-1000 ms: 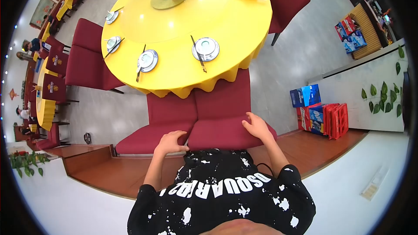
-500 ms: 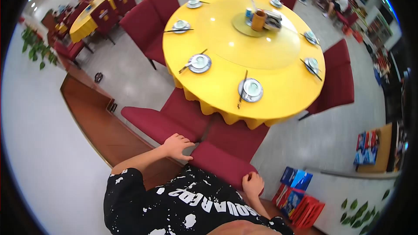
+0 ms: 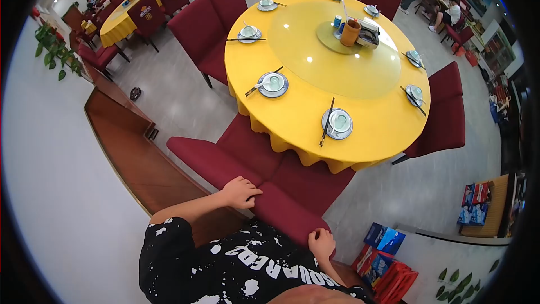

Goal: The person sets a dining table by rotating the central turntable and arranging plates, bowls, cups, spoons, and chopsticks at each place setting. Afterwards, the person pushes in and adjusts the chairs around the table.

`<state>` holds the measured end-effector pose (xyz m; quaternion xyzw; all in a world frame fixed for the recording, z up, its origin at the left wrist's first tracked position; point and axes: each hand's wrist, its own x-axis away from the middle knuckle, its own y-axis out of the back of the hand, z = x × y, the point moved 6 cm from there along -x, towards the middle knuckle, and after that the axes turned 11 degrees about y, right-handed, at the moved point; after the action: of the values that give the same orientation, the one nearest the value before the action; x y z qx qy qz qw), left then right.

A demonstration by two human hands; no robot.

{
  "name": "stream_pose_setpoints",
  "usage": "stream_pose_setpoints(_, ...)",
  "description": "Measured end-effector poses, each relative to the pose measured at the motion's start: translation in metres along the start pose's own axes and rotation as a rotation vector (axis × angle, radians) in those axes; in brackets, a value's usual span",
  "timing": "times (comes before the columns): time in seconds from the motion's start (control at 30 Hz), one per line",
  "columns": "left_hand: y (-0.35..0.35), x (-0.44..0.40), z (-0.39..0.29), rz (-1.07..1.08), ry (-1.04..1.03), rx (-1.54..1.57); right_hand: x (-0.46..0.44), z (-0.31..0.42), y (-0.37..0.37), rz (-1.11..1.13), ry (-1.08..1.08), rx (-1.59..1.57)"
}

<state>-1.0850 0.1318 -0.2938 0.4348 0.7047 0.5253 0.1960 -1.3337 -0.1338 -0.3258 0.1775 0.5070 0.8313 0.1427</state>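
Observation:
Two dark red upholstered chairs stand side by side against the near edge of the round table. My left hand (image 3: 241,192) lies over the top where their backs meet, its fingers curled on the left chair's back (image 3: 205,159) and reaching toward the right chair's back (image 3: 287,208). At the far end of that right back, my right hand (image 3: 322,244) is closed over the upper corner, with its fingertips partly hidden. Both seats reach toward the yellow tablecloth (image 3: 247,87). The nearest place setting has a plate with a bowl (image 3: 340,123) and black chopsticks (image 3: 327,122).
A glass turntable (image 3: 298,50) bears a brown holder (image 3: 350,32). More red chairs (image 3: 441,110) ring the table. To my left runs a brown wooden ledge (image 3: 121,146); red and blue packages (image 3: 382,253) lie at lower right. Other people sit and stand farther back.
The gap between the two chair backs has closed. My left hand's fingers, spread before, are now curled on the upholstery. My right hand stays on the right chair's corner. The view has shifted slightly.

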Motion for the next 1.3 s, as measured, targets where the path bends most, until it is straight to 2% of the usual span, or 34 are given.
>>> stream_pose_setpoints(0.1,0.006,-0.004,-0.004,-0.02,0.045,-0.003,-0.003,-0.006,-0.001,0.034,-0.015,-0.039)
stream_pose_setpoints(0.23,-0.003,-0.007,-0.006,-0.031,0.133,-0.019,-0.005,-0.021,-0.013,0.209,-0.108,-0.117)
stream_pose_setpoints(0.33,-0.006,-0.01,-0.007,-0.043,0.223,-0.022,-0.007,-0.035,-0.03,0.268,-0.06,-0.185)
stream_pose_setpoints(0.4,-0.008,-0.011,-0.011,-0.061,0.33,-0.06,-0.013,-0.053,-0.056,0.401,-0.054,-0.332)
stream_pose_setpoints(0.47,-0.005,-0.013,-0.02,-0.158,0.498,-0.135,-0.028,-0.074,-0.096,0.554,-0.048,-0.611)
stream_pose_setpoints(0.6,-0.019,0.001,-0.077,-0.604,0.888,-0.224,-0.038,-0.089,-0.102,0.877,-0.137,-1.547)
stream_pose_setpoints(0.67,-0.05,-0.006,-0.123,-0.729,1.074,-0.256,-0.028,-0.112,-0.094,0.977,-0.217,-1.815)
stream_pose_setpoints(0.73,-0.079,-0.021,-0.164,-0.746,1.171,-0.258,-0.029,-0.14,-0.072,1.067,-0.263,-1.876)
stream_pose_setpoints(0.83,-0.092,-0.04,-0.186,-0.714,1.273,-0.232,-0.049,-0.205,0.006,1.037,-0.393,-1.827)
stream_pose_setpoints(0.87,-0.092,-0.04,-0.187,-0.691,1.313,-0.23,-0.057,-0.241,0.018,0.96,-0.45,-1.835)
stream_pose_setpoints(0.93,-0.093,-0.043,-0.185,-0.639,1.389,-0.218,-0.076,-0.318,0.033,0.748,-0.58,-1.859)
stream_pose_setpoints(1.1,-0.106,-0.047,-0.166,-0.438,1.648,-0.119,-0.133,-0.544,0.047,0.016,-0.951,-1.761)
stream_pose_setpoints(1.17,-0.13,-0.063,-0.156,-0.254,1.739,-0.029,-0.149,-0.615,0.061,-0.166,-1.035,-1.704)
stream_pose_setpoints(1.2,-0.152,-0.08,-0.152,-0.109,1.756,0.035,-0.156,-0.642,0.068,-0.177,-1.036,-1.657)
stream_pose_setpoints(1.3,-0.259,-0.179,-0.149,0.448,1.589,0.398,-0.18,-0.708,0.081,-0.095,-0.97,-1.478)
